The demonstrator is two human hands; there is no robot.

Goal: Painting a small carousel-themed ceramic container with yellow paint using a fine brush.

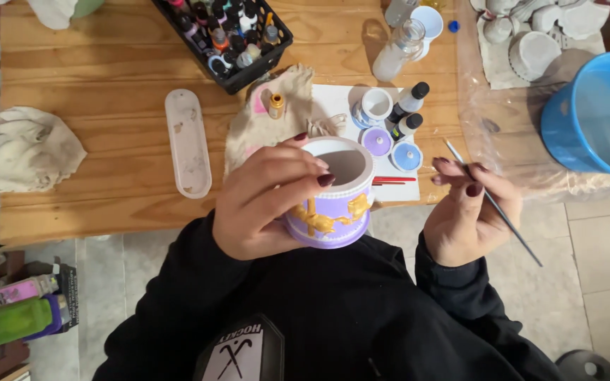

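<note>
While left hand (266, 201) cups pot (333, 204), brush (492, 201) raised

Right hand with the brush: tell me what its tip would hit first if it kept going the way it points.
The right hand holds a thin paintbrush whose tip aims up-left. Straight on, it would probably first meet the blue paint lid, just before the small dark-capped bottles. Depth is unclear, so it might pass above them.
</note>
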